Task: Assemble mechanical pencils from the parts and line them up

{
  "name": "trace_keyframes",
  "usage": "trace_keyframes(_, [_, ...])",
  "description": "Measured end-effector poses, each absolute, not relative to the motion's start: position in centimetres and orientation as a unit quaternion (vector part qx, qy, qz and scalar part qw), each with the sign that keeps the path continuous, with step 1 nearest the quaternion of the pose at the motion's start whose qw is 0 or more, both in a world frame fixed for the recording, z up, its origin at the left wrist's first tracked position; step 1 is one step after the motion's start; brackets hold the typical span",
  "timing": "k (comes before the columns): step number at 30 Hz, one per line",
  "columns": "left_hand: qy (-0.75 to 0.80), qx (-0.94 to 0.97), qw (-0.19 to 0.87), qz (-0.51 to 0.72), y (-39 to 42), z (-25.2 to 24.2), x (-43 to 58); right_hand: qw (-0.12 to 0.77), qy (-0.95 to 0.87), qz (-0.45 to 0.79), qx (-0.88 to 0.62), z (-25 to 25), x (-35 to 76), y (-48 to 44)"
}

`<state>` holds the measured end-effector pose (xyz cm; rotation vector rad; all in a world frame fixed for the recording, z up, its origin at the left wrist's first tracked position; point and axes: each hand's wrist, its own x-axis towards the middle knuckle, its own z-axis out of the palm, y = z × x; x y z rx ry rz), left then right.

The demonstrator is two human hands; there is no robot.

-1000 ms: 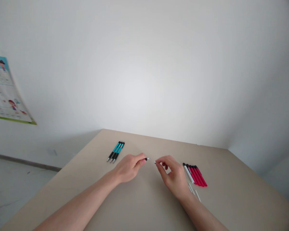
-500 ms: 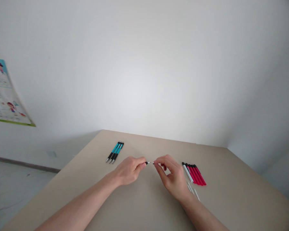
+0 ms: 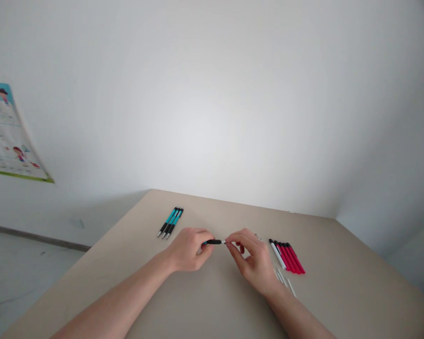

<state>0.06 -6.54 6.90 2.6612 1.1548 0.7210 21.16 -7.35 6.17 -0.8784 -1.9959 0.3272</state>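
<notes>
My left hand [image 3: 191,249] is closed around a pen [image 3: 214,242] with a black grip; a little of its teal barrel shows between thumb and fingers. The pen lies level, its narrow silvery end pointing right. There my right hand [image 3: 249,256] pinches the pen's tip [image 3: 225,242] between thumb and forefinger. Whether the tip is fully joined to the grip is too small to tell. Behind my right knuckles some small shiny pieces [image 3: 257,237] peek out, mostly hidden.
Teal and black pens [image 3: 170,222] lie side by side at the left of the beige table [image 3: 205,301]. To the right are a white barrel [image 3: 277,254] and several red barrels [image 3: 292,258], with thin white sticks [image 3: 281,277] nearer my right wrist. A wall stands behind.
More of the pen's black grip now shows out of my left hand, and its end has come up to my right fingertips. The gap with a white piece has closed.
</notes>
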Motion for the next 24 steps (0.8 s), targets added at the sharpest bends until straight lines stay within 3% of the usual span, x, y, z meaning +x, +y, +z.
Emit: trace_keyframes(24, [0.382,0.894,0.050,0.227,-6.47,6.31,0.31,0.359,-0.837,0.141,-0.390,5.70,21.26,-7.07])
